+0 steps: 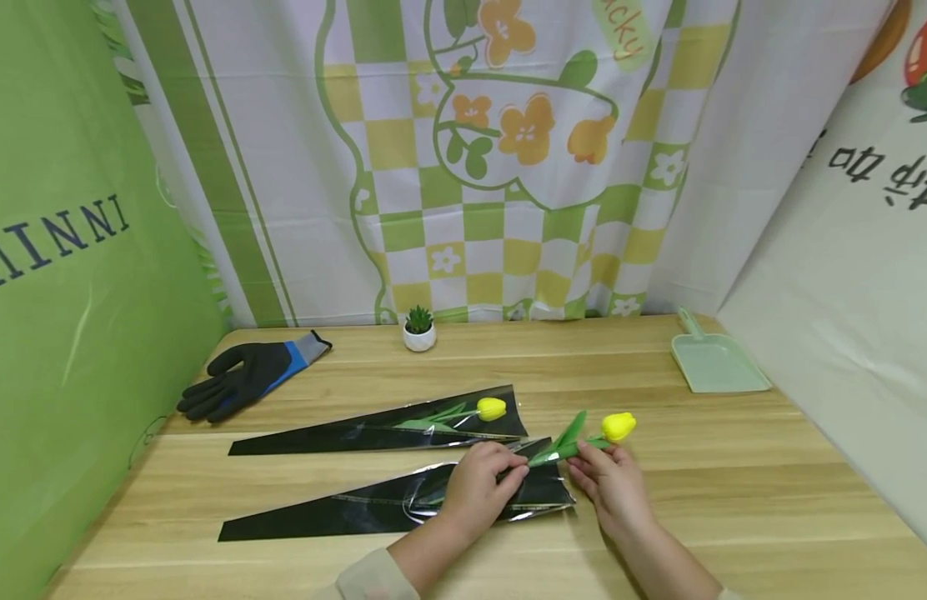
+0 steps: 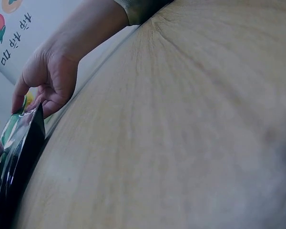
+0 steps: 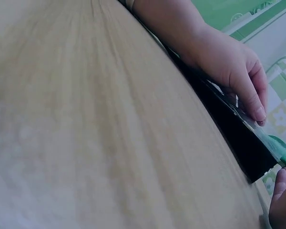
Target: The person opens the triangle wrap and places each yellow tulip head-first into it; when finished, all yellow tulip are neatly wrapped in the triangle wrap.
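My right hand (image 1: 613, 483) pinches an artificial yellow tulip (image 1: 618, 427) by its green stem, just below the bloom. Its leaves and lower stem run left into the mouth of the nearer black flower sleeve (image 1: 321, 517), which has a clear front. With thumb and forefinger my left hand (image 1: 478, 483) pinches the clear film at that mouth, the palm over the sleeve. From the right wrist view, the sleeve's black back (image 3: 248, 157) shows close over the table under the left hand. Behind it lies a second black sleeve (image 1: 306, 437) with another yellow tulip (image 1: 492, 408) inside.
A black, blue and grey work glove (image 1: 246, 379) lies at the table's left. At the back edge stands a small potted succulent (image 1: 419, 330). A pale green dustpan (image 1: 719, 362) is at the back right. Patterned cloth hangs behind the wooden table (image 1: 734, 483).
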A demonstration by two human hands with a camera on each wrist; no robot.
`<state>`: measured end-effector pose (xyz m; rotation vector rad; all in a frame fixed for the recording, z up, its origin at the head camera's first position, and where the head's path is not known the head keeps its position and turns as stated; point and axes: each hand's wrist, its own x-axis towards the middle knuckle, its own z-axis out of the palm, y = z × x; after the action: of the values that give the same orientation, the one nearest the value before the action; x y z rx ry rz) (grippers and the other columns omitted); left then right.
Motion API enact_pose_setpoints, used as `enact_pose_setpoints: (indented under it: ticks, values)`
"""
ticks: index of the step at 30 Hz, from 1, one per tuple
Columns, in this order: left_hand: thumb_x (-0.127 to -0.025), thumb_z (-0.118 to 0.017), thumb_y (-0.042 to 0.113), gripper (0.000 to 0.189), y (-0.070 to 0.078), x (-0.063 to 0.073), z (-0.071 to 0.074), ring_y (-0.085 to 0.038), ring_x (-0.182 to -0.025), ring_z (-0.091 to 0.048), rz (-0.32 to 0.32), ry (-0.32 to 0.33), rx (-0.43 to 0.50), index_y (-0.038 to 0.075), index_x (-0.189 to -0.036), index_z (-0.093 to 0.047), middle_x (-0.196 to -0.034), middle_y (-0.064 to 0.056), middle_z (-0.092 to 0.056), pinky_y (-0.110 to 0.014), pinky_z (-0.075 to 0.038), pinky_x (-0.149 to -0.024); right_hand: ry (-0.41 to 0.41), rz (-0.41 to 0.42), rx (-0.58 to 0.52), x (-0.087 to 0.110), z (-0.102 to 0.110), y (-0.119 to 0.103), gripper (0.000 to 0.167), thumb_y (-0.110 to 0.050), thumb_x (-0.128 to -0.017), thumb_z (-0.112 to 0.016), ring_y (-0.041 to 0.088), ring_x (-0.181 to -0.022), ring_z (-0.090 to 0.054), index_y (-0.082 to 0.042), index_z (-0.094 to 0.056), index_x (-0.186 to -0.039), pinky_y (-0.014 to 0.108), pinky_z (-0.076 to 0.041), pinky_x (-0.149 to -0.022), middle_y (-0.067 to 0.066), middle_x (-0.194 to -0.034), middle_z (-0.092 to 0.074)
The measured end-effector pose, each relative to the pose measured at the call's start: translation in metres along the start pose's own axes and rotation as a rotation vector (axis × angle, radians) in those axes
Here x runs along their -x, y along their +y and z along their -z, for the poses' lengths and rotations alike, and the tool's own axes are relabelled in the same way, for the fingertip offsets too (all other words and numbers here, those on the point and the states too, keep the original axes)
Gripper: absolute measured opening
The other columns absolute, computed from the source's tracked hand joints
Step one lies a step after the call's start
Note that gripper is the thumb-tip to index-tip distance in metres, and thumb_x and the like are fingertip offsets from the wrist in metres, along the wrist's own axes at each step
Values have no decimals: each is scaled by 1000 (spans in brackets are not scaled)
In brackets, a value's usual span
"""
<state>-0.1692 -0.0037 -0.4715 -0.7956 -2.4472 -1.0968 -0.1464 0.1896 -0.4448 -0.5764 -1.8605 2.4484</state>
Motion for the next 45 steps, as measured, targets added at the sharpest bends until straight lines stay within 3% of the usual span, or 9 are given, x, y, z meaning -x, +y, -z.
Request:
enact_pose_setpoints:
  ticks: [6,14,21,26,31,36,45]
  values:
    - [-88,-71,21,11,1,0,1,-12,-91,-64,-6,6,-2,16,-94,-78,-91,5,-71,-24,-52,-82,-16,7,-20,-2,7,-5,30,-14,-102,-49,2,-79,-63,-7,-34,-127,16,-55,-79,-11,-86,-61]
    - [-89,-71,21,11,0,1,1,-12,-91,-64,-4,-5,0,16,-95,-78,-91,5,-71,-24,-52,-83,-34,12,44,-7,25,-14,28,-21,-103,-50,1,-80,-64,-10,-36,-125,16,-55,-78,-13,-92,-64]
    - [-89,-71,22,11,0,1,0,-11,-90,-64,-7,-12,-4,16,-95,-78,-91,6,-71,-23,-52,-82,-68,3,141,-13,41,-21,55,-26,-104,-46,0,-89,-62,3,-24,-145,15,-53,-82,-7,-103,-55]
    - [-89,-71,21,10,-1,1,0,-11,-90,-64,-12,-22,-10,16,-94,-78,-91,6,-71,-23,-52,-82,-129,-22,165,-17,52,-26,65,-24,-105,-44,0,-88,-65,0,-10,-155,16,-55,-82,-9,-102,-57]
    - [-89,-71,22,11,-1,1,0,-11,-91,-64,-12,-47,-24,16,-95,-78,-92,6,-72,-23,-52,-84,-174,-26,269,-22,64,-31,61,-26,-103,-49,2,-87,-66,0,-24,-152,17,-55,-76,-14,-94,-64]
    - [-88,-72,19,10,0,1,1,-12,-90,-64,-34,-40,-31,15,-94,-78,-91,5,-71,-24,-52,-81,-247,-5,415,-29,73,-32,54,-22,-98,-60,7,-88,-63,5,-43,-140,21,-54,-76,-10,-98,-64]
    - [-89,-71,22,12,2,1,2,-12,-91,-64,-21,-66,-33,15,-96,-78,-93,5,-72,-23,-52,-82,-489,21,497,-40,73,-26,60,-17,-94,-65,9,-94,-65,16,-40,-137,24,-56,-82,1,-108,-62]
